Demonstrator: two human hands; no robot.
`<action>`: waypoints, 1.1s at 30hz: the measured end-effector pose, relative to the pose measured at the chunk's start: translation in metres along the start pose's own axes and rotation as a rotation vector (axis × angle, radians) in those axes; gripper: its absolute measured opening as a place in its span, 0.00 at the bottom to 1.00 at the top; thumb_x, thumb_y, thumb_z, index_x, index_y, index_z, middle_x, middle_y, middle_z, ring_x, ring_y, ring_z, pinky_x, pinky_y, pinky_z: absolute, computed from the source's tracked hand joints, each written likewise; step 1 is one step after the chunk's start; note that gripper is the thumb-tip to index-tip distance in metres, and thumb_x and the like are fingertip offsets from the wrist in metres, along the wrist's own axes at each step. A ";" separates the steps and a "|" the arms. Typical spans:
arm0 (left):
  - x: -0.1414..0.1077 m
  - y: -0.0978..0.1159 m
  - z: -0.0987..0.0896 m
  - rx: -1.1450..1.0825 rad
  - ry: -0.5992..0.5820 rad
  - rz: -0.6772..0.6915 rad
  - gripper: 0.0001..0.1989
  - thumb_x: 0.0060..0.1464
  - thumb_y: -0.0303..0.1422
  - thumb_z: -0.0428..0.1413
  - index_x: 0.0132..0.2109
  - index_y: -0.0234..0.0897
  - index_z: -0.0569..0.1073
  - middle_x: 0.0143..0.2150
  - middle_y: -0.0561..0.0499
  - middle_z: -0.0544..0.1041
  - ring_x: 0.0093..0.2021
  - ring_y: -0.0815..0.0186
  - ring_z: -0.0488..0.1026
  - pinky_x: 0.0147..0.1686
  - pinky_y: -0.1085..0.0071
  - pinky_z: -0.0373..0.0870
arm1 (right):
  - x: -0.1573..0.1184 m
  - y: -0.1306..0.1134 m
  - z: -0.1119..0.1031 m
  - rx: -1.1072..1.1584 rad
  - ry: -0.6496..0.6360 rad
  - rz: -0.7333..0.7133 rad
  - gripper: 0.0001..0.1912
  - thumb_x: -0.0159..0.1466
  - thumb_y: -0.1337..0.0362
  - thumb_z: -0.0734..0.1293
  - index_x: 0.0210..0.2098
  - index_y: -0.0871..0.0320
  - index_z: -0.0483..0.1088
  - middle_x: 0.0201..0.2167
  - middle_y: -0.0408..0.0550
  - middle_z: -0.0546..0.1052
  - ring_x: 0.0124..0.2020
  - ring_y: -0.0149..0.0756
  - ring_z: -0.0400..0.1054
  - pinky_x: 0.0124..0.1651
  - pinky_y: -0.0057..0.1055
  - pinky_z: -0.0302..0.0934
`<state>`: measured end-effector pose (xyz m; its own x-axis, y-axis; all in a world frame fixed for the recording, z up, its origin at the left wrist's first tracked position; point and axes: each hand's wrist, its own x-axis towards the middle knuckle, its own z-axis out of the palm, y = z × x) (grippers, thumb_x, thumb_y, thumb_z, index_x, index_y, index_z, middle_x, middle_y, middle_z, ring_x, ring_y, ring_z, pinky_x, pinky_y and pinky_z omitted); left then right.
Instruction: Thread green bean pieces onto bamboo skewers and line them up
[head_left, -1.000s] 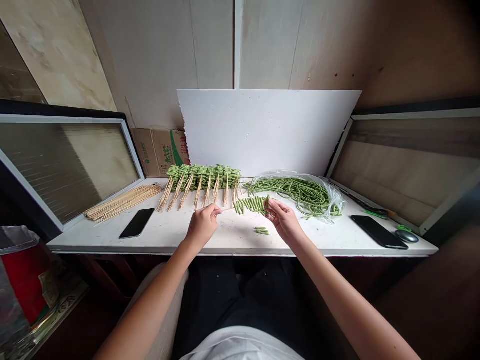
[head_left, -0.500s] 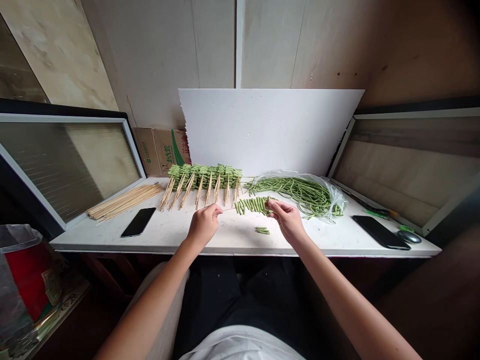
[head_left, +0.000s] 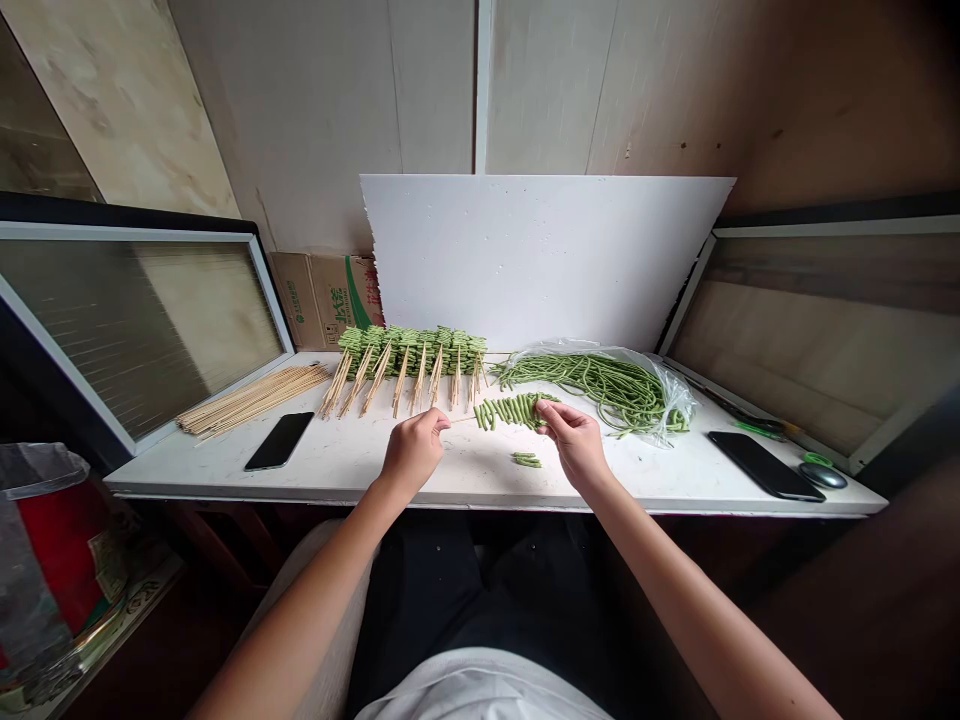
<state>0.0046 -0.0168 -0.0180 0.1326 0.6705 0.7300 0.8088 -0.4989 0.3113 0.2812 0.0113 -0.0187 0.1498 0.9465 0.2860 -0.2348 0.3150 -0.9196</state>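
Between my hands, above the table, a wooden skewer [head_left: 463, 419] runs level with a row of cut green bean pieces [head_left: 511, 410] threaded on it. My left hand [head_left: 414, 447] pinches the bare end of the skewer. My right hand [head_left: 574, 437] has its fingers closed on the bean pieces at the other end; the skewer's tip is hidden there. A few loose bean pieces [head_left: 526, 460] lie on the table just below. Behind my left hand, finished bean skewers [head_left: 412, 355] are stacked in a row, bare ends toward me.
Long whole beans [head_left: 607, 385] lie in a clear plastic bag [head_left: 670, 410] at the right. Bare skewers [head_left: 255, 398] and a phone [head_left: 280, 441] lie on the white table [head_left: 360, 470] at the left. Another dark phone [head_left: 763, 466] and a mouse [head_left: 823, 475] sit at the right.
The whole view has shifted slightly. Both hands keep their grip on the skewer and its beans, with hardly any other visible movement.
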 end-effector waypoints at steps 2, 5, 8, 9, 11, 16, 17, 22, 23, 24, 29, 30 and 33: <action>0.000 -0.001 0.000 0.006 -0.001 0.001 0.14 0.57 0.16 0.52 0.36 0.40 0.76 0.35 0.50 0.85 0.35 0.60 0.82 0.33 0.70 0.73 | 0.000 0.001 0.000 0.008 -0.008 0.009 0.15 0.52 0.50 0.82 0.34 0.51 0.85 0.38 0.49 0.83 0.39 0.43 0.73 0.36 0.37 0.70; 0.000 -0.002 -0.001 0.014 -0.005 0.000 0.14 0.56 0.16 0.52 0.36 0.40 0.76 0.35 0.50 0.85 0.35 0.60 0.82 0.32 0.70 0.72 | 0.000 0.001 0.000 -0.001 -0.026 0.009 0.15 0.52 0.50 0.82 0.34 0.52 0.85 0.37 0.49 0.83 0.38 0.42 0.73 0.37 0.37 0.70; 0.001 -0.003 -0.002 0.019 0.000 -0.001 0.15 0.55 0.15 0.52 0.36 0.40 0.76 0.35 0.50 0.84 0.35 0.60 0.82 0.33 0.70 0.72 | 0.000 0.003 0.000 -0.020 -0.029 0.006 0.15 0.52 0.50 0.82 0.33 0.52 0.85 0.37 0.48 0.83 0.35 0.40 0.73 0.37 0.37 0.71; 0.001 -0.003 -0.002 0.018 0.003 0.001 0.15 0.55 0.15 0.52 0.36 0.40 0.76 0.35 0.50 0.84 0.36 0.60 0.82 0.33 0.70 0.72 | 0.000 0.004 0.000 -0.021 -0.028 0.005 0.15 0.52 0.50 0.82 0.33 0.53 0.85 0.37 0.48 0.83 0.35 0.40 0.73 0.37 0.37 0.71; 0.001 -0.003 -0.003 0.017 0.007 0.010 0.15 0.54 0.14 0.52 0.36 0.40 0.76 0.35 0.50 0.84 0.36 0.60 0.82 0.33 0.70 0.72 | 0.000 0.006 0.000 -0.018 -0.025 0.003 0.15 0.52 0.50 0.82 0.33 0.53 0.85 0.36 0.48 0.83 0.35 0.39 0.73 0.37 0.37 0.71; 0.000 -0.002 -0.002 0.018 0.008 0.029 0.16 0.53 0.13 0.51 0.36 0.39 0.75 0.35 0.50 0.84 0.37 0.59 0.82 0.34 0.70 0.73 | -0.002 0.009 0.001 -0.005 -0.017 0.009 0.15 0.52 0.51 0.82 0.33 0.53 0.84 0.36 0.48 0.83 0.35 0.39 0.73 0.38 0.37 0.72; 0.000 -0.002 -0.002 0.018 0.006 0.030 0.17 0.53 0.13 0.50 0.36 0.39 0.75 0.35 0.50 0.84 0.37 0.59 0.82 0.34 0.70 0.73 | -0.002 0.009 0.001 -0.005 -0.018 0.011 0.15 0.52 0.51 0.82 0.33 0.53 0.84 0.37 0.49 0.83 0.36 0.39 0.73 0.38 0.37 0.72; 0.000 -0.003 0.000 0.001 0.010 0.011 0.16 0.55 0.15 0.51 0.36 0.39 0.76 0.35 0.49 0.84 0.36 0.60 0.82 0.33 0.70 0.73 | -0.001 0.007 0.002 -0.004 -0.027 0.025 0.17 0.52 0.49 0.82 0.35 0.53 0.84 0.38 0.48 0.83 0.35 0.38 0.73 0.37 0.37 0.72; 0.000 -0.003 0.001 -0.011 0.013 0.001 0.15 0.55 0.16 0.51 0.37 0.40 0.76 0.35 0.49 0.84 0.36 0.60 0.82 0.33 0.70 0.73 | -0.002 0.005 0.002 0.001 -0.031 0.024 0.18 0.52 0.48 0.81 0.35 0.53 0.84 0.38 0.48 0.83 0.35 0.38 0.73 0.37 0.37 0.72; 0.000 -0.003 0.001 -0.024 0.015 -0.010 0.15 0.56 0.16 0.51 0.37 0.40 0.76 0.35 0.49 0.84 0.36 0.60 0.82 0.33 0.70 0.73 | -0.002 0.002 0.003 0.007 -0.037 0.021 0.18 0.52 0.48 0.81 0.35 0.53 0.84 0.38 0.48 0.82 0.35 0.39 0.73 0.37 0.37 0.72; 0.001 -0.004 0.002 -0.093 0.023 -0.045 0.13 0.59 0.20 0.52 0.37 0.41 0.77 0.35 0.49 0.84 0.36 0.60 0.82 0.35 0.70 0.74 | -0.007 -0.011 0.007 0.044 -0.081 0.002 0.19 0.49 0.52 0.84 0.38 0.51 0.83 0.38 0.48 0.82 0.37 0.40 0.74 0.37 0.36 0.71; 0.001 -0.004 0.002 -0.103 0.021 -0.047 0.13 0.59 0.20 0.52 0.37 0.40 0.77 0.35 0.49 0.84 0.36 0.60 0.82 0.35 0.70 0.74 | -0.008 -0.013 0.007 0.047 -0.089 0.003 0.19 0.49 0.53 0.84 0.38 0.51 0.83 0.38 0.48 0.82 0.37 0.40 0.74 0.37 0.36 0.70; 0.001 -0.006 0.003 -0.119 0.016 -0.038 0.12 0.61 0.21 0.52 0.37 0.40 0.77 0.35 0.49 0.84 0.36 0.61 0.82 0.34 0.71 0.73 | -0.008 -0.015 0.007 0.053 -0.087 0.013 0.19 0.48 0.54 0.84 0.38 0.52 0.83 0.38 0.48 0.82 0.37 0.39 0.74 0.36 0.35 0.69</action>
<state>0.0018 -0.0117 -0.0205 0.0931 0.6821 0.7253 0.7395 -0.5352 0.4083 0.2769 -0.0005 -0.0057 0.0633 0.9524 0.2982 -0.2869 0.3035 -0.9086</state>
